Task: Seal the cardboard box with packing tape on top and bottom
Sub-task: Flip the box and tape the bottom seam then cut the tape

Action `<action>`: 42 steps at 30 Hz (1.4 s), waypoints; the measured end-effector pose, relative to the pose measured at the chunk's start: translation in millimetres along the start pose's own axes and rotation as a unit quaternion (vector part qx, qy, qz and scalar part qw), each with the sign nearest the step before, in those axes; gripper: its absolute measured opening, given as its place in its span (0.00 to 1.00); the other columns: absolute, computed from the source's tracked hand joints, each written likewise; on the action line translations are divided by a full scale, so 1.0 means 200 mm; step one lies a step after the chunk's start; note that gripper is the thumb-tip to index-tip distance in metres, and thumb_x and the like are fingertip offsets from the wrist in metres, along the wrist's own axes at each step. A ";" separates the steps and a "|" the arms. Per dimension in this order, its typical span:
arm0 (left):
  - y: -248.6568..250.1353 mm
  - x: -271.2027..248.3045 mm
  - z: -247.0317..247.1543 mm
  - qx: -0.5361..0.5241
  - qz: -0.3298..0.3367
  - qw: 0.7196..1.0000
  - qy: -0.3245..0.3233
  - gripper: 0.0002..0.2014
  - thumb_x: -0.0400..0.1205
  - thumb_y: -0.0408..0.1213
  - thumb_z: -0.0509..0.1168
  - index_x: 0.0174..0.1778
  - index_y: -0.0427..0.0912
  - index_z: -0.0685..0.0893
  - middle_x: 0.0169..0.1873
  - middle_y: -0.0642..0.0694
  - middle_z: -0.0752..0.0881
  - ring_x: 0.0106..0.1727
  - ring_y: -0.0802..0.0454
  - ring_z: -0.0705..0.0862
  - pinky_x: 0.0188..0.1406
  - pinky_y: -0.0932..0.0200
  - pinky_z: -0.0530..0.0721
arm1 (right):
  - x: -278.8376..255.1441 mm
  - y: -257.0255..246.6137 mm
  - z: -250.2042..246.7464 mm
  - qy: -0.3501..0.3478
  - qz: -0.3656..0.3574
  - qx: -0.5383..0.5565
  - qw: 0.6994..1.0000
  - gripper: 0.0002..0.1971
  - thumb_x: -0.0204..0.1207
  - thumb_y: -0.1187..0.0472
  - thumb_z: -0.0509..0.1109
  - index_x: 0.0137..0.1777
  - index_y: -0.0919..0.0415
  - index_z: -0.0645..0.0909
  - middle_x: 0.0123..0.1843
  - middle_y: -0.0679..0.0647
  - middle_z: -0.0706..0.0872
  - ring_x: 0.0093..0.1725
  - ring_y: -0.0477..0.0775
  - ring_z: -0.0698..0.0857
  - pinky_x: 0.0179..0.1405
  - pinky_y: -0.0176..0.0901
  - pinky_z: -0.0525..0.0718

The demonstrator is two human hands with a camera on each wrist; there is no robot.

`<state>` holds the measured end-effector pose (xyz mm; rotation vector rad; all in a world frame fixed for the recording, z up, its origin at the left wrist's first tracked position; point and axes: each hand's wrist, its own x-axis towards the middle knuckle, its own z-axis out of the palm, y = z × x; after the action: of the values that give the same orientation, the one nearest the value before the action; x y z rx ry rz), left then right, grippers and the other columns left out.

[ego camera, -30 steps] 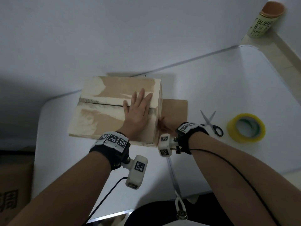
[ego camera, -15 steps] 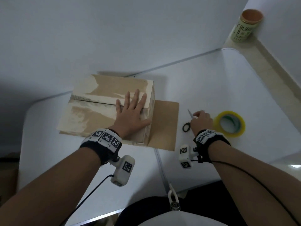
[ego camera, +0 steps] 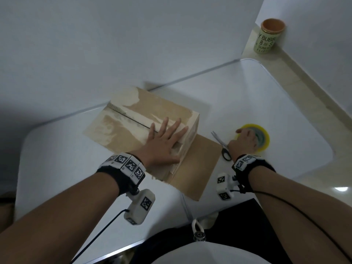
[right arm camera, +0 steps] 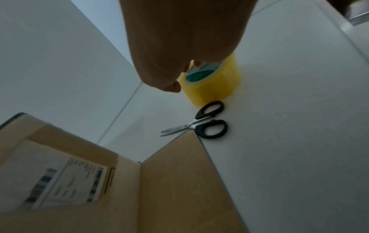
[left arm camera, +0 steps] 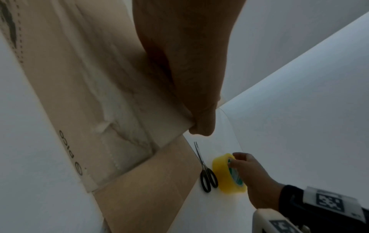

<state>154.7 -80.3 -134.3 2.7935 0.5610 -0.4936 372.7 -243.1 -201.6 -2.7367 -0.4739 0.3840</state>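
Grip, right hand (ego camera: 242, 142): fingers curled over the roll of yellow packing tape (ego camera: 263, 139), fingertips (left arm camera: 232, 164) reaching into the core and the thumb at the roll's far outer wall. Whether the roll is gripped firmly or only touched cannot be told. The roll lies flat on the white table (ego camera: 247, 96), at the right of the scene.

Grip, left hand (ego camera: 163, 143): fingers straight and spread, palm pressed flat on the top of the cardboard box (ego camera: 133, 126). It covers the right end of the seam between the two closed top flaps, and the fingertips reach almost to the box's right edge.

Cardboard box: brown, with pale torn patches on its top face. It stands on the table left of centre, its far side close to the wall. No tape shows along the dark seam line. One flap (ego camera: 198, 166) lies folded out flat on the table on the right side, toward the near edge. A white printed label (right arm camera: 66, 181) sits on the box's side, its text too blurred to read.

Scissors (ego camera: 222, 146): black handles, steel blades slightly parted. They lie on the table between the folded-out flap and the tape roll, just beside both, blades pointing far and handles near.

Cylindrical container (ego camera: 267, 38): pale green, orange-brown top, partial lettering. It stands on the tiled floor in the far right corner, well apart from the table items.

Both wrists carry black bands with square-patterned marker tags and a small white camera unit.
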 end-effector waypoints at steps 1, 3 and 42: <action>0.01 -0.01 0.00 -0.003 0.009 1.000 -0.004 0.51 0.72 0.63 0.64 0.81 0.66 0.34 0.81 0.59 0.28 0.81 0.45 0.24 0.76 0.29 0.31 | 0.02 0.02 0.00 0.003 0.016 -0.007 1.000 0.26 0.73 0.67 0.64 0.72 0.66 0.66 0.75 0.65 0.66 0.74 0.67 0.67 0.72 0.60 0.65; 0.01 -0.01 -0.02 -0.016 0.020 1.000 -0.012 0.51 0.71 0.62 0.66 0.81 0.67 0.36 0.82 0.59 0.30 0.81 0.47 0.24 0.76 0.29 0.31 | 0.05 0.09 0.01 -0.052 0.054 -0.065 0.995 0.33 0.77 0.59 0.65 0.79 0.68 0.59 0.80 0.64 0.61 0.80 0.64 0.60 0.78 0.60 0.61; -0.27 -0.52 -0.26 -0.450 -0.166 0.874 0.077 0.20 0.82 0.30 0.66 0.70 0.49 0.79 0.65 0.56 0.81 0.63 0.56 0.80 0.64 0.60 0.78 | -0.53 -1.08 -0.48 -0.347 -0.241 0.195 0.885 0.29 0.76 0.53 0.70 0.66 0.78 0.76 0.64 0.72 0.82 0.62 0.71 0.82 0.52 0.51 0.79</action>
<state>56.5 -51.0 -58.1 1.8463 0.9995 -0.0191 247.7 -116.1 -13.2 -1.9328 -1.0855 1.1769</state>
